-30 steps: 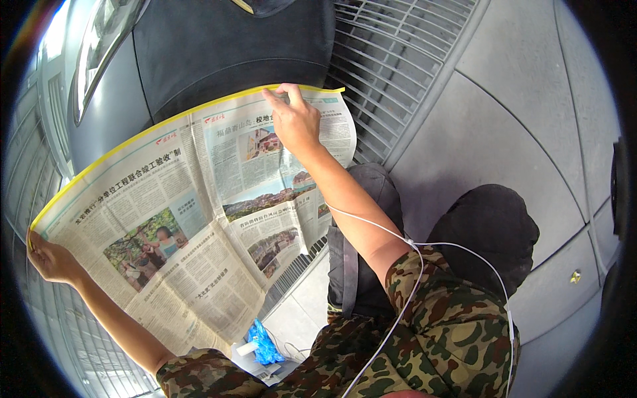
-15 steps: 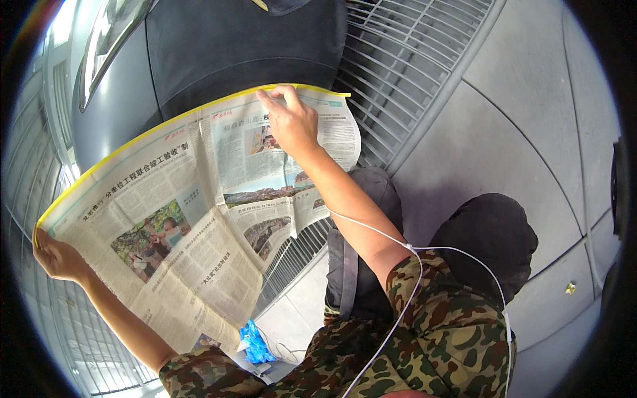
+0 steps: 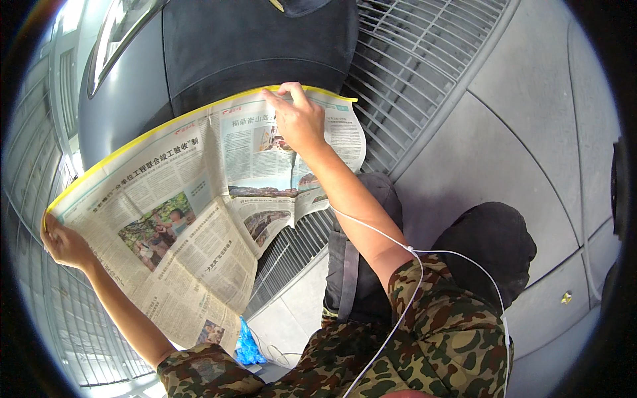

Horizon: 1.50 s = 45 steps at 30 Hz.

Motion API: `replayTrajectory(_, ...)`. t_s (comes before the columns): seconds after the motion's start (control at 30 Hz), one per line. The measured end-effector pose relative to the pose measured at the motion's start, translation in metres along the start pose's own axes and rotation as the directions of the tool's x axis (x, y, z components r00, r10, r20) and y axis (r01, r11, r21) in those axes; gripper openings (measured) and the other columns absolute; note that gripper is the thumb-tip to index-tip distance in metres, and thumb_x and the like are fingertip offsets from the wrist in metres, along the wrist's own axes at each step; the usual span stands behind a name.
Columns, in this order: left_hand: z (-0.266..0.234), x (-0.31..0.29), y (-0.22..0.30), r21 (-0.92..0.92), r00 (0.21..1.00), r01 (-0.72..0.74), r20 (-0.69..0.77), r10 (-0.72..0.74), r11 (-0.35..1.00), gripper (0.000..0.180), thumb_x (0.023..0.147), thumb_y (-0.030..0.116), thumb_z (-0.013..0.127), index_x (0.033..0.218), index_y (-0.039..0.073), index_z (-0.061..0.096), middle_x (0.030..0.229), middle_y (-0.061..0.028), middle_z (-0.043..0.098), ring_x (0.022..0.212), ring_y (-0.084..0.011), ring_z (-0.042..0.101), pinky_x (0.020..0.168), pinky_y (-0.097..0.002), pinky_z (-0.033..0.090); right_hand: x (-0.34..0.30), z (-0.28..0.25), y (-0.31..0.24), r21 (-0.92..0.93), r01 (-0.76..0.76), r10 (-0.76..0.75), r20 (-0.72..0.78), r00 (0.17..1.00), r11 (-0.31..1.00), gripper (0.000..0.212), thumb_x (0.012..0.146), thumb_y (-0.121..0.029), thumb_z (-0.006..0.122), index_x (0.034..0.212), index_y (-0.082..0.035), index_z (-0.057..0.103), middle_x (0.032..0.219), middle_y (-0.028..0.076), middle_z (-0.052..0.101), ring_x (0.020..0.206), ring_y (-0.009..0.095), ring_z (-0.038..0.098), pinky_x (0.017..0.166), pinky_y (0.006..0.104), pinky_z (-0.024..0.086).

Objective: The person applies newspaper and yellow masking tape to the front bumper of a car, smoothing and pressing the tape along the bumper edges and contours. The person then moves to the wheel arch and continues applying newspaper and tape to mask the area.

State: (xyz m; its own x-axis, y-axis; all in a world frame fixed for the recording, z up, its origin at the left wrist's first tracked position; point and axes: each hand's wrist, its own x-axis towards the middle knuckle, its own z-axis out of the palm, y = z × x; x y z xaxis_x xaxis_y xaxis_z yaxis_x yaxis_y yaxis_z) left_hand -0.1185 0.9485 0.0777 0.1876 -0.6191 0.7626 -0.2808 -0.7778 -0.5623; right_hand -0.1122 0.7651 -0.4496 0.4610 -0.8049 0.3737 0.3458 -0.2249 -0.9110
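A wide sheet of newspaper [image 3: 199, 225] hangs in front of a dark grey car body panel [image 3: 252, 43], its lower part creased and loose. Yellow masking tape [image 3: 142, 134] runs along its whole top edge. At the far left, my left hand [image 3: 66, 247] is closed on the sheet's corner and the tape end; its fingertips are partly hidden. My right hand [image 3: 300, 123] lies against the upper right part of the paper. Its fingers are apart, with fingertips touching the tape beside the panel.
Metal floor grating [image 3: 418, 53] runs past the panel, bordering grey floor slabs [image 3: 504, 152]. My dark-trousered knees [image 3: 481, 249] are bent below. A blue plastic bundle [image 3: 249, 345] lies near the paper's lower corner. A white cable [image 3: 371, 227] crosses my right arm. A small yellowish scrap [image 3: 566, 298] lies at right.
The view has shifted slightly, so panel and paper appear a little farther right. My left hand has risen a little with the corner. My right hand's fingers remain on the tape.
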Motion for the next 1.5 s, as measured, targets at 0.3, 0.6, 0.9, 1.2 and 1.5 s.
replayTrajectory(0.3,0.013,0.005,-0.007,0.189,0.989,0.124,0.050,-0.136,0.974,0.057,0.104,0.062,0.065,0.126,0.010,0.078,0.109,-0.0076,0.082,0.095,-0.0211,0.079,0.081,-0.0364,0.062,0.004,-0.006,-0.004,0.018,0.034,-0.034,-0.044,0.998,0.999,0.041,0.083,-0.001,0.077,0.118,-0.021,0.084,0.109,0.001,0.066,0.068,0.022,0.069,0.059,0.0391,0.056)
replayTrajectory(0.6,0.039,-0.004,0.060,0.371,0.865,-0.277,-0.306,0.398,0.886,0.055,0.099,0.058,0.071,0.139,0.020,0.072,0.157,-0.0052,0.060,0.152,-0.0314,0.049,0.128,-0.0669,0.013,0.000,-0.009,-0.001,0.016,0.065,-0.064,-0.057,0.996,0.998,0.043,0.084,0.001,0.075,0.120,-0.022,0.084,0.110,0.000,0.067,0.069,0.023,0.069,0.058,0.0395,0.055)
replayTrajectory(0.9,0.107,-0.036,0.238,-0.240,0.607,-0.618,0.460,0.649,0.748,0.038,0.090,0.043,0.085,0.112,0.013,0.076,0.110,-0.0024,0.075,0.102,-0.0237,0.072,0.093,-0.0421,0.057,0.008,-0.004,0.002,0.008,0.010,-0.010,0.003,1.000,1.000,0.043,0.086,-0.001,0.074,0.120,-0.025,0.083,0.111,0.000,0.067,0.072,0.024,0.070,0.061,0.0401,0.056)
replayTrajectory(1.2,0.118,-0.038,0.267,-0.268,0.477,-0.475,0.721,0.502,0.838,0.039,0.089,0.048,0.083,0.087,0.012,0.069,0.076,-0.0013,0.071,0.065,-0.0263,0.069,0.057,-0.0415,0.052,0.024,-0.011,0.005,-0.032,-0.024,0.026,0.061,0.998,0.999,0.050,0.081,0.002,0.076,0.123,-0.026,0.082,0.110,0.000,0.067,0.073,0.024,0.070,0.062,0.0394,0.057)
replayTrajectory(1.5,0.117,-0.034,0.264,-0.279,0.433,-0.456,0.760,0.485,0.845,0.034,0.094,0.040,0.082,0.085,0.009,0.071,0.072,-0.0064,0.073,0.060,-0.0267,0.069,0.057,-0.0401,0.052,0.027,-0.010,0.001,-0.016,-0.012,0.013,0.040,0.999,1.000,0.049,0.081,0.002,0.076,0.123,-0.023,0.081,0.109,0.001,0.067,0.074,0.023,0.071,0.061,0.0387,0.057)
